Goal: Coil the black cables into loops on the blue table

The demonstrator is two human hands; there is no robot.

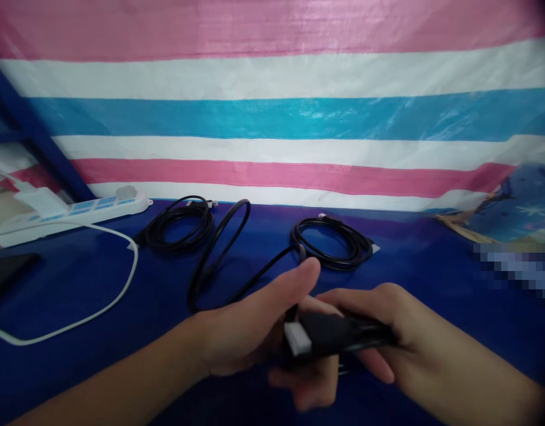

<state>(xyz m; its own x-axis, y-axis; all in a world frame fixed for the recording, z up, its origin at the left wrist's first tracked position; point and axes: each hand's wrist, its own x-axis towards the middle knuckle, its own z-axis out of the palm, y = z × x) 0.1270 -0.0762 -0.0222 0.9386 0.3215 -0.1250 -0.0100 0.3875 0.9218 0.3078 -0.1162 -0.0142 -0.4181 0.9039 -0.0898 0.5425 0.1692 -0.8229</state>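
Note:
In the head view, a thick black cable plug [328,333] with a pale metal tip points left between my hands. Fingers of my left hand [250,328] curl around the cable by the plug, with the thumb raised. My right hand [416,340] pinches the black cable just behind the plug; blur and the hand hide part of the grip. Beyond my left hand, a loose loop of black cable [207,251] rises off the table. Two coiled black cables lie further back, one coil [181,231] on the left and another coil [332,242] on the right.
On the left stand a white power strip [134,204] with a white charger [44,201] in it, a curving white cord [132,266] and a dark flat object [10,273]. Striped sheeting [272,118] hangs behind the blue table [432,266]. A patterned bag-like item [521,201] sits at right.

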